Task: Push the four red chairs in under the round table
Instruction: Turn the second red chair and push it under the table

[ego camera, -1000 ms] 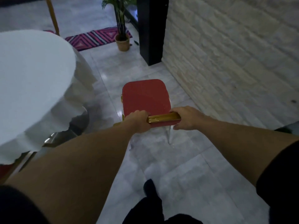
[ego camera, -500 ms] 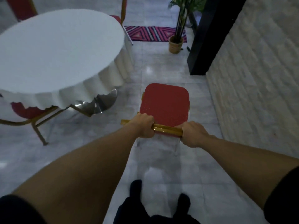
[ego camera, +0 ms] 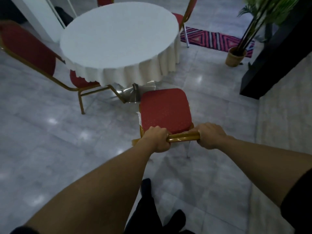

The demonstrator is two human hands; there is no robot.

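Around 1 round table (ego camera: 118, 39), 4 red chairs; 2 hands (ego camera: 157, 138) gripping 1 chair (ego camera: 165, 110).

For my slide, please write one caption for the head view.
Both hands grip the red chair's gold backrest, facing the round table.

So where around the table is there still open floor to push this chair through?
Open floor lies between the held chair and the potted plant, and left of the left hand. It is crowded under the round table, where the left chair and the metal base sit.
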